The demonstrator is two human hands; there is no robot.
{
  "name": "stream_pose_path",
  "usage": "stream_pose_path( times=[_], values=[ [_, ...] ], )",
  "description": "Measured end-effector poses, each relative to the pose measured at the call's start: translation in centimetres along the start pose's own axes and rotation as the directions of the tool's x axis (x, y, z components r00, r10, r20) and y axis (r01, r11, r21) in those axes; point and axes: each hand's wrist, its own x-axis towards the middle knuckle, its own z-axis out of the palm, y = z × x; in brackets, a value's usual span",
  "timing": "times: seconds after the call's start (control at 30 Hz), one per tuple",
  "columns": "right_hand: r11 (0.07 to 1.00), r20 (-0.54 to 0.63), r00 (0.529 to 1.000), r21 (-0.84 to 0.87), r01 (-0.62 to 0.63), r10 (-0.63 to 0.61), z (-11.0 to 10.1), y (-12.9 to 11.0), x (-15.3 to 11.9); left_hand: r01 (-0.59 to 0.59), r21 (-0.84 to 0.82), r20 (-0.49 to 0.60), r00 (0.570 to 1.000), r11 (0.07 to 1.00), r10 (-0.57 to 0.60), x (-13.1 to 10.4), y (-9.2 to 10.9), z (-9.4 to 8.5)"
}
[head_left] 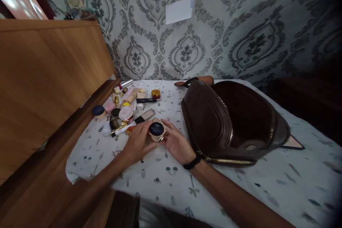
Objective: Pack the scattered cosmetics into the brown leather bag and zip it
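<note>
Between my two hands is a small beige cosmetic container [156, 129] with a round black face bearing fine lettering. My left hand [137, 144] grips it from the left, fingers curled along its side. From the right, the fingers and thumb of my right hand [178, 145] close on it; a black band circles that wrist. Just beyond my left hand lies a cluster of makeup, including a foundation bottle [145, 116], a white tube [125, 129], a pink round compact [126, 113] and a black tube [146, 100]. Fingers partly hide the container's sides.
A brown leather bag [207, 121] lies unzipped to the right, its dark interior showing. The patterned tablecloth [165, 185] covers the surface. A wooden cabinet [50, 78] borders the left, and the wallpapered wall [184, 50] stands behind. A gold-lidded jar [155, 94] sits near the back.
</note>
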Motion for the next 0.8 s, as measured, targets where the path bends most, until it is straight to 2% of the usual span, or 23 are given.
stream_pose_path(
  times=[0.13, 0.23, 0.3, 0.4, 0.47, 0.5, 0.57, 0.63, 0.7, 0.73, 0.77, 0.8],
  values=[
    [1.000, 0.041, 0.999, -0.028, 0.009, -0.008, 0.0, 0.1, -0.1, 0.128, -0.117, -0.034, 0.991, 0.985, -0.132, 0.0, 0.7, 1.0],
    [0.998, 0.091, 0.996, -0.054, 0.018, -0.013, 0.1, 0.1, -0.3, 0.274, -0.367, 0.001, 0.956, 0.889, -0.295, 0.3, 0.4, 0.5],
    [0.992, 0.099, 0.994, -0.113, 0.050, -0.038, 0.1, 0.0, -0.4, 0.363, -0.588, 0.081, 0.916, 0.723, -0.394, 0.6, 0.2, -0.1],
    [0.963, 0.116, 0.986, -0.229, 0.143, -0.118, -0.1, 0.1, -0.3, 0.442, -0.823, 0.253, 0.847, 0.356, -0.468, 1.0, 0.2, -0.8],
    [0.941, 0.147, 0.978, -0.281, 0.187, -0.150, -0.2, 0.2, -0.1, 0.490, -0.860, 0.379, 0.802, 0.145, -0.462, 1.3, 0.6, -1.0],
    [0.934, 0.154, 0.975, -0.298, 0.198, -0.158, -0.3, 0.4, 0.0, 0.523, -0.849, 0.440, 0.777, 0.073, -0.450, 1.4, 0.9, -1.0],
    [0.923, 0.148, 0.976, -0.329, 0.199, -0.158, -0.4, 0.5, 0.2, 0.586, -0.810, 0.533, 0.726, -0.012, -0.435, 1.5, 1.3, -0.9],
    [0.910, 0.129, 0.978, -0.362, 0.203, -0.167, -0.5, 0.5, 0.3, 0.646, -0.763, 0.586, 0.672, -0.027, -0.452, 1.5, 1.4, -0.8],
    [0.882, 0.101, 0.977, -0.419, 0.214, -0.189, -0.6, 0.3, 0.3, 0.695, -0.717, 0.574, 0.630, 0.051, -0.522, 1.4, 1.1, -1.0],
    [0.862, 0.079, 0.976, -0.460, 0.214, -0.200, -0.7, 0.2, 0.3, 0.704, -0.697, 0.528, 0.631, 0.135, -0.568, 1.4, 0.8, -1.2],
    [0.837, 0.057, 0.976, -0.506, 0.209, -0.210, -0.7, 0.0, 0.3, 0.697, -0.671, 0.448, 0.653, 0.253, -0.611, 1.3, 0.4, -1.6],
    [0.804, 0.040, 0.975, -0.558, 0.204, -0.220, -0.8, -0.1, 0.3, 0.671, -0.626, 0.340, 0.694, 0.398, -0.635, 1.2, 0.0, -2.2]
  ],
)
